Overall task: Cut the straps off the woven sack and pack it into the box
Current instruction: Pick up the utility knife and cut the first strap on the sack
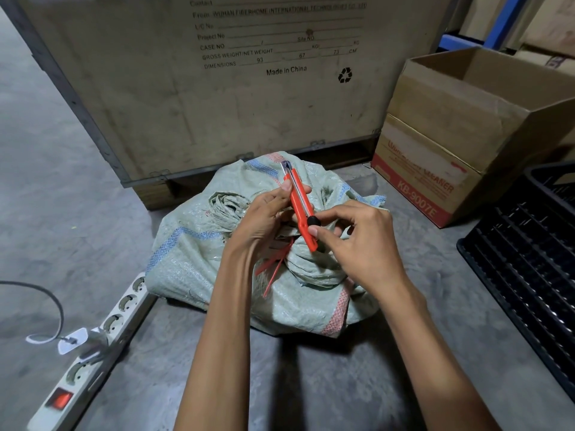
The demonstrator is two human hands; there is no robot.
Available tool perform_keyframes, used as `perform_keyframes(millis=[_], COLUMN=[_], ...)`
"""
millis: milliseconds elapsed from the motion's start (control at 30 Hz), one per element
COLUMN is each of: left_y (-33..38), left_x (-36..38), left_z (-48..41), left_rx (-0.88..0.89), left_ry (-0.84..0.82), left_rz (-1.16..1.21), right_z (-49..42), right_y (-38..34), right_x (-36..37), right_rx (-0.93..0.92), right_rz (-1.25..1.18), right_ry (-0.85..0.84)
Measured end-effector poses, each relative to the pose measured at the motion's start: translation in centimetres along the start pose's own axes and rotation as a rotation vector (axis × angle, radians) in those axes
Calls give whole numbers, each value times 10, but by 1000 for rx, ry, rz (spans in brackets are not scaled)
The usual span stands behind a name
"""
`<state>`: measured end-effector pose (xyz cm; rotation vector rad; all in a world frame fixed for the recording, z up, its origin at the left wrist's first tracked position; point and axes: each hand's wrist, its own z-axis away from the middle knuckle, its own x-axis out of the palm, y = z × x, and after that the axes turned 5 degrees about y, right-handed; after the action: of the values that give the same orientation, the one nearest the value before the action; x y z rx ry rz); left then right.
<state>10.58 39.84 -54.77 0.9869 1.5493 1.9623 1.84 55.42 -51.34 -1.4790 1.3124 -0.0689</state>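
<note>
A pale green woven sack [199, 262] with blue and red stripes lies bundled on the concrete floor in front of me. Red straps [270, 265] are tied around its gathered neck, with loose ends hanging toward me. Above the sack I hold an orange utility knife [299, 203], blade tip pointing away. My left hand [261, 219] grips its upper body between thumb and fingers. My right hand [357, 241] pinches the lower end at the black knob. An open cardboard box [466, 126] stands at the right, its inside hidden from here.
A large wooden crate [217, 88] with printed shipping text stands right behind the sack. A white power strip [93, 346] with a plugged-in charger and black cable lies on the floor at the left. A black plastic crate [525, 262] sits at the right.
</note>
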Motion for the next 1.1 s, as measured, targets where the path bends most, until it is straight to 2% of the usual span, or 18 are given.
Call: perform_keyframes(millis=[333,567,733,933,1100], left_y=[-4,-12,-18,-21,-22], left_x=[2,6,6,4,4], left_z=[1,-3,-6,-6,-8], left_rx=[-7,-9,-12,-30,-34], left_ry=[-11,-14,-16,31,38], left_rz=[-18,63,20,48,9], right_z=[0,1,-3,-3,-6], right_y=[3,3,4,6,10], right_x=[7,13,15,17,15], right_rx=[51,26,13,19,9], right_rz=[20,46,37,45,167], right_ry=[43,115,154,131,61])
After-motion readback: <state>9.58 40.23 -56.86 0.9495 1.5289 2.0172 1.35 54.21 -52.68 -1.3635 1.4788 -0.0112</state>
